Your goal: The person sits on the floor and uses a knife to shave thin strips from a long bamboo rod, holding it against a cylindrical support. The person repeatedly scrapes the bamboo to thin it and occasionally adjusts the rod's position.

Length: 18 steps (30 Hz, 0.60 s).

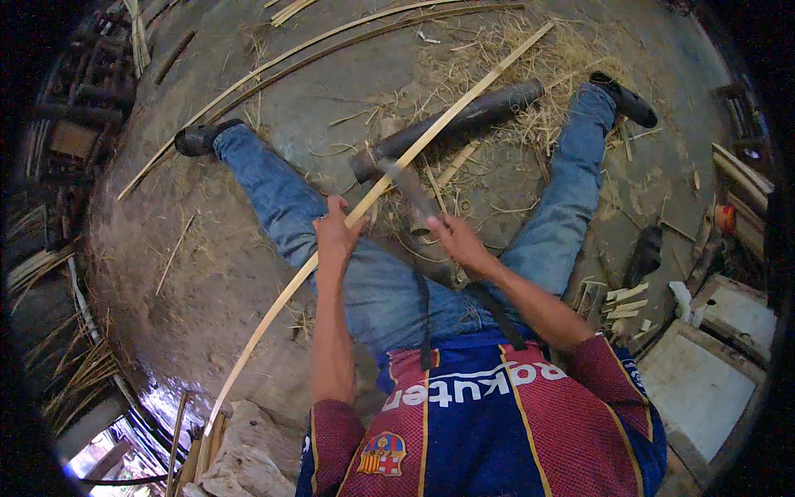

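A long, pale bamboo strip (pixel 464 101) slants across the view from lower left to upper right, over a dark, round log (pixel 489 114) on the floor. My left hand (pixel 335 230) is closed around the strip, between my spread legs. My right hand (pixel 460 243) is closed on the handle of a knife; its greyish blade (pixel 409 187) is smeared by motion and reaches toward the strip where it crosses the log. Below the blade, the round end of a short tube-like piece (pixel 420 225) shows between my knees.
Curly shavings (pixel 530 66) lie around the log's far end. Two long strips (pixel 281 66) curve across the floor beyond my left foot. Short split pieces (pixel 627 302) and pale framed panels (pixel 704 389) are at the right. A pale sack-like bundle (pixel 252 451) sits at lower left.
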Tool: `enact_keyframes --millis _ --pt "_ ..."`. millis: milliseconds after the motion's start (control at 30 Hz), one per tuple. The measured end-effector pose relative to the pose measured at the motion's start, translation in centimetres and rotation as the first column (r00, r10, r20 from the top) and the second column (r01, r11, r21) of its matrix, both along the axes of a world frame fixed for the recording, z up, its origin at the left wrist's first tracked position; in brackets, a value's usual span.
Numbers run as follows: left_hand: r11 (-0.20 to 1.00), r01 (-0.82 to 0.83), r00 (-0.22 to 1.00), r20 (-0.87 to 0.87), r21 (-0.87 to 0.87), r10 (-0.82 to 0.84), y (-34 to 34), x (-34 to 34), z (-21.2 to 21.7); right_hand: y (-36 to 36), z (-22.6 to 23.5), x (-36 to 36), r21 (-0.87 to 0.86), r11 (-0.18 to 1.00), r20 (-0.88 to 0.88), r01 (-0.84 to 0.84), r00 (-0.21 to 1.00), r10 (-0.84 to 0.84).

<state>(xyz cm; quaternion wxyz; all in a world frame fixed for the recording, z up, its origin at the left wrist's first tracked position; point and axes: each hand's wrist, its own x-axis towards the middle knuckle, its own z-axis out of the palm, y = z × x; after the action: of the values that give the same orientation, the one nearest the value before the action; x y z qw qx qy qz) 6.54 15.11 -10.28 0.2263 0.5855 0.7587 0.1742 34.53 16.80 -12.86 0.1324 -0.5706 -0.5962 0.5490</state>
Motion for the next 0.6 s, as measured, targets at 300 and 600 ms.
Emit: enact_keyframes --millis 300,600 --pt "0.995 0.065 0.998 -0.021 0.073 -0.063 0.1 0.7 1.4 0.1 -3.4 2.0 0.309 0.950 0.054 0.045 0.996 -0.065" --pt "0.993 0.027 0.992 0.119 0.116 -0.041 0.1 0.4 0.9 -0.1 -1.2 1.2 0.106 0.993 0.000 0.047 0.999 -0.048"
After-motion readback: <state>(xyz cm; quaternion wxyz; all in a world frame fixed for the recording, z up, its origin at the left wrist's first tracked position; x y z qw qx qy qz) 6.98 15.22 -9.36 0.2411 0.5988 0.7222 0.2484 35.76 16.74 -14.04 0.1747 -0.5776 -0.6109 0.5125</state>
